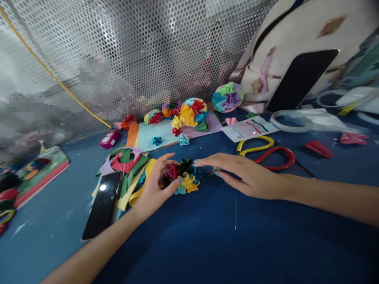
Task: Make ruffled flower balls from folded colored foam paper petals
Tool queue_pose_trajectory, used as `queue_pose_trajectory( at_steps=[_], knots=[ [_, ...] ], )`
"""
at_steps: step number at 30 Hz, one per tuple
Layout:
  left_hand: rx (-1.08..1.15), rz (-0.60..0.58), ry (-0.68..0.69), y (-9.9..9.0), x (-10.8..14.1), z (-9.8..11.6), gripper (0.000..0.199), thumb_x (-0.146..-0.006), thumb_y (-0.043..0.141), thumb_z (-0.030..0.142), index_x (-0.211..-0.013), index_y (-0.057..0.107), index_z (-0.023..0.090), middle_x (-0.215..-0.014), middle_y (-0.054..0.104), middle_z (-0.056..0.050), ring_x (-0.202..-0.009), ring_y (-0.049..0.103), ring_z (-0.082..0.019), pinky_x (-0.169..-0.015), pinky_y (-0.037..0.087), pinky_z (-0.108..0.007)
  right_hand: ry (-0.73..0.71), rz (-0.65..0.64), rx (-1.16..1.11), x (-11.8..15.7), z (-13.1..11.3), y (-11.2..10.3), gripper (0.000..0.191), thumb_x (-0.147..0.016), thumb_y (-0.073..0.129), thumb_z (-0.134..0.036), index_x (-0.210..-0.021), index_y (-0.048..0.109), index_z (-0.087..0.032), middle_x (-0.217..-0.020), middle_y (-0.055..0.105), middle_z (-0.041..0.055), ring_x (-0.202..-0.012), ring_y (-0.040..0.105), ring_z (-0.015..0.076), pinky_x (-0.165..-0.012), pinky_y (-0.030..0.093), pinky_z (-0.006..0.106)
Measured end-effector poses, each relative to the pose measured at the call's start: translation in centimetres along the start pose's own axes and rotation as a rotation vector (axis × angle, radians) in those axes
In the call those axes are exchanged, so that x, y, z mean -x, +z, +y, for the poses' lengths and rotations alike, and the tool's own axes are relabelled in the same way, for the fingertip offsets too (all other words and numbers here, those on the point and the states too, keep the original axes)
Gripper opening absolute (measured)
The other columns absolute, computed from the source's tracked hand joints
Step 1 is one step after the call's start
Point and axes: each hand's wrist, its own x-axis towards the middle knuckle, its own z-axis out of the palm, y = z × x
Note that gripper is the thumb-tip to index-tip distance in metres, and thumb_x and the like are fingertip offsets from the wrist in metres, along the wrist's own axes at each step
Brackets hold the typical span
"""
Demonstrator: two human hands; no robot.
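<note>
The left hand [156,183] pinches a round, ruffly, many-coloured ball with curly edges [190,183] over the flat blue table [189,240]. The right hand [248,173] is at its dark green frills [186,165], thumb and finger spread. A thin, straight silver stick [236,215] shows below.

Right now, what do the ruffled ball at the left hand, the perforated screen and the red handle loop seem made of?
Ruffled ball: probably matte paper or thin felt; crimped, curling edges, no gloss.
Perforated screen: likely bare metal; grey sheen, regular round holes.
Red handle loop: probably plastic, smooth and glossy; even colour with highlights.
</note>
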Motion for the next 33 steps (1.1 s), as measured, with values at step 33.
queue_pose_trajectory(
  at_steps=[33],
  knots=[
    [-0.099,-0.062,0.011,-0.9,-0.6,3.0,0.059,-0.083,0.080,0.026,-0.137,0.056,0.023,-0.116,0.073,-0.009,-0.108,0.073,-0.024,-0.093,0.060,-0.037,-0.092,0.098,0.137,0.0,-0.8,0.1,0.057,-0.100,0.047,-0.010,-0.153,0.049,-0.031,-0.149,0.060,0.0088,-0.137,0.058,0.0229,-0.113,0.052,0.044]
  ],
)
